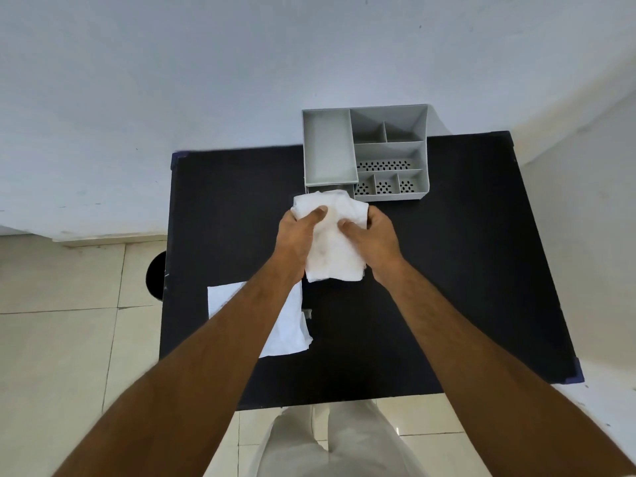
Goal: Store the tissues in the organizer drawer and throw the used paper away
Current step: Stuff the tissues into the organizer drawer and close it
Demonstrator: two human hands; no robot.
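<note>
A stack of white tissues (332,242) is held over the black table (447,270), just in front of the grey organizer (389,149). My left hand (297,232) grips the stack's left side and my right hand (373,235) grips its right side, thumbs on top. The far end of the stack reaches the organizer's small drawer (311,191), which is pulled out a little at the front left; most of the drawer is hidden by the tissues. A flat white paper (285,325) lies on the table under my left forearm.
A dark round bin (155,275) stands on the tiled floor left of the table. The organizer's top compartments hold nothing. A white wall runs behind the table. My legs stand at the table's near edge.
</note>
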